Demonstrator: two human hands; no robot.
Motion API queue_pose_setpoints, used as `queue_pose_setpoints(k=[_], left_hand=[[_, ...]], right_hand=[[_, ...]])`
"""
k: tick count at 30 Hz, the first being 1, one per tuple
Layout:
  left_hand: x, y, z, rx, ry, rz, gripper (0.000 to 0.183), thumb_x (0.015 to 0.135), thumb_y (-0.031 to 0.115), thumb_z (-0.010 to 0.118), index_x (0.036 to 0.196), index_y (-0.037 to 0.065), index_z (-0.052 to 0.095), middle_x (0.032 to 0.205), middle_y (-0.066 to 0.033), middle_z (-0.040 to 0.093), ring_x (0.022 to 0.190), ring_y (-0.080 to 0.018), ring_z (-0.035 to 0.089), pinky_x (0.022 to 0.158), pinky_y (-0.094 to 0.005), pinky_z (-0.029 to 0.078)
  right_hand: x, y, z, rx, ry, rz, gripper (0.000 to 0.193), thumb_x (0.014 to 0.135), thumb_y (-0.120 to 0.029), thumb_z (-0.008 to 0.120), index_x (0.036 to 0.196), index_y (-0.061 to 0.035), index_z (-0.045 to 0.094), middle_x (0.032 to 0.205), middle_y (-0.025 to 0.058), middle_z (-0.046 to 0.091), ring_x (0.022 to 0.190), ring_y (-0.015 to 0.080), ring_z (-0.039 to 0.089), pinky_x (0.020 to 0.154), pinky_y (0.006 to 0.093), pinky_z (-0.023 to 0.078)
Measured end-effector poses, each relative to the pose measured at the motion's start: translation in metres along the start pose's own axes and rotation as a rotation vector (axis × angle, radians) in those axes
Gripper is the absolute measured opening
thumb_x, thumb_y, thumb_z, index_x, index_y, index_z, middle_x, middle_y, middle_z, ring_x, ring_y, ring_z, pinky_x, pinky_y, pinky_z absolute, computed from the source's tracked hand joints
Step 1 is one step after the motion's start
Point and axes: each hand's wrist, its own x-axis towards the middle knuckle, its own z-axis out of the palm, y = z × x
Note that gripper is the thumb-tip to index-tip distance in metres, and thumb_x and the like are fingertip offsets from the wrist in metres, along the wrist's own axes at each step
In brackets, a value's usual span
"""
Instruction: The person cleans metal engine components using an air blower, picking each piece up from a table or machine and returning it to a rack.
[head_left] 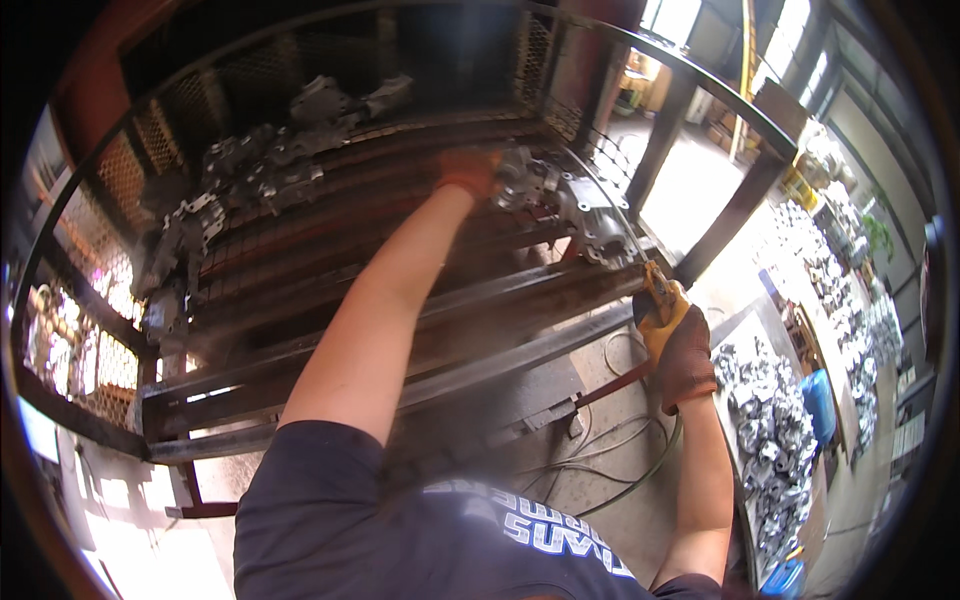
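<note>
My left hand, in an orange work glove, reaches far over the slatted metal rack. It is next to a grey metal casting; motion blur smears its fingers, so I cannot tell whether it grips the part. Beside that lie more castings along the rack's right side. At the rack's near right corner, my right hand, gloved in brownish orange, is closed around a small yellow and dark hand tool. The tool's tip points up toward the castings. Its exact kind is unclear.
Dark steel bars form the rack's bed, with a raised frame rail around it. Grey castings line its back left. Hoses coil on the floor. Piles of metal parts cover surfaces at right, near a blue bag.
</note>
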Motion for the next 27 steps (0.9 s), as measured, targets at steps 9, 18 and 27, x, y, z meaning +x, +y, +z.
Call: queue_pose_setpoints(k=[9, 18, 27], left_hand=[[-0.012, 0.012, 0.017, -0.189, 0.278, 0.089, 0.031, 0.090, 0.028, 0.053, 0.117, 0.013, 0.058, 0.086, -0.0146, 0.070, 0.084, -0.0297, 0.068, 0.071, -0.0429, 0.049], [0.028, -0.018, -0.002, -0.688, 0.105, 0.260, 0.047, 0.085, 0.047, 0.064, 0.112, 0.008, 0.067, 0.110, -0.0161, 0.065, 0.107, -0.0277, 0.061, 0.091, -0.0390, 0.048], [-0.054, -0.137, -0.023, 0.021, -0.121, -0.416, 0.079, 0.073, 0.059, 0.068, 0.131, 0.008, 0.052, 0.138, -0.0147, 0.051, 0.125, -0.0318, 0.051, 0.103, -0.0525, 0.038]], right_hand=[[0.040, -0.014, -0.002, -0.455, -0.151, -0.054, 0.036, 0.086, -0.015, 0.058, 0.121, -0.0080, 0.060, 0.104, 0.0153, 0.068, 0.088, 0.0278, 0.067, 0.075, 0.0342, 0.052], [0.029, -0.012, 0.017, 0.026, -0.089, -0.084, 0.023, 0.088, -0.007, 0.059, 0.109, 0.0030, 0.062, 0.082, 0.0013, 0.063, 0.074, 0.0076, 0.055, 0.062, 0.0250, 0.046], [0.013, 0.015, 0.018, -0.061, -0.100, -0.034, 0.033, 0.080, -0.006, 0.064, 0.112, -0.0005, 0.061, 0.095, 0.0117, 0.071, 0.086, 0.0150, 0.065, 0.074, 0.0294, 0.049]])
